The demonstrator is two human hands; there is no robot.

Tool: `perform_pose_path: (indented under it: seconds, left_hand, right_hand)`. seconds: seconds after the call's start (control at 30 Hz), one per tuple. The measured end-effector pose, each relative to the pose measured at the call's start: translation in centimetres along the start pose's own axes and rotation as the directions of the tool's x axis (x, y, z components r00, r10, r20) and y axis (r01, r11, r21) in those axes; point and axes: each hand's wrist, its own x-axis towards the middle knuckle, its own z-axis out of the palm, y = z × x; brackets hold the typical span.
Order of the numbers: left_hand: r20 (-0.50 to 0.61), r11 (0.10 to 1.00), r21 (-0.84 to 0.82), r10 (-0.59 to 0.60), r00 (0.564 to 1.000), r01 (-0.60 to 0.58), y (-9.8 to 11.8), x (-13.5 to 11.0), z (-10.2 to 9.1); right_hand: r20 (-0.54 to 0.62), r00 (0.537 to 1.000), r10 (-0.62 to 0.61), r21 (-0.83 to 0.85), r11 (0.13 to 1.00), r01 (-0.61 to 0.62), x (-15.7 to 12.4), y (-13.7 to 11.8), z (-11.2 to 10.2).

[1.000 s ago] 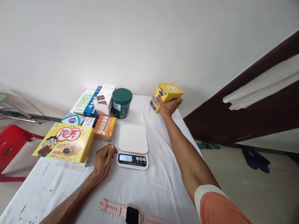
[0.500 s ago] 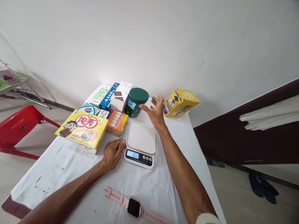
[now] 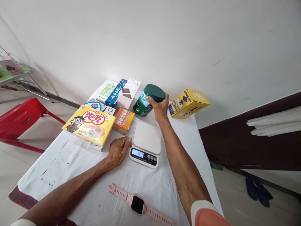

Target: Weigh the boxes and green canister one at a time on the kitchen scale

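Green tub (image 3: 143,105), long axis tilted lid-up rightward, seems clasped in the half-curled right hand (image 3: 161,107).

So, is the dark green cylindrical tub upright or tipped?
Tipped: in the right hand, the tub leans, its lid right of its base.

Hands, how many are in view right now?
2: the left hand, loosely closed beside the white scale, and the right hand, gripping the tilted green tub.
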Motion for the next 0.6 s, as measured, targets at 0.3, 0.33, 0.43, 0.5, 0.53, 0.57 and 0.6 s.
perform_pose_path:
  seconds: [0.3,0.33,0.43,0.5,0.53,0.57,0.6]
  left_hand:
    - [0.012,1.000,0.023,-0.002,1.000,0.002,0.1,0.1,-0.3]
    - [0.010,1.000,0.026,0.004,1.000,-0.005,0.1,0.1,-0.4]
    - [0.006,1.000,0.028,0.010,1.000,-0.010,0.1,0.1,-0.5]
    - [-0.001,0.999,0.031,0.005,1.000,-0.005,0.2,0.1,-0.6]
    - [-0.005,0.999,0.032,0.006,1.000,-0.006,0.2,0.1,-0.6]
    - [-0.010,1.000,0.030,0.010,1.000,-0.010,0.1,0.1,-0.6]
    - [-0.014,1.000,0.026,0.017,1.000,-0.016,0.1,0.1,-0.6]
  right_hand:
    - [0.156,0.979,-0.129,0.188,0.977,0.099,-3.7,-6.0,-8.8]
    - [0.158,0.980,-0.123,0.182,0.979,0.093,-4.9,-6.3,-9.3]
    - [0.149,0.984,-0.098,0.152,0.986,0.076,-8.1,-6.3,-9.8]
    - [0.146,0.985,-0.087,0.126,0.990,0.069,-9.7,-6.0,-9.7]
    - [0.150,0.985,-0.082,0.115,0.991,0.065,-10.3,-5.8,-9.6]
    - [0.156,0.985,-0.076,0.106,0.993,0.060,-10.8,-5.6,-9.5]
    - [0.162,0.984,-0.068,0.098,0.994,0.053,-11.2,-5.5,-9.4]
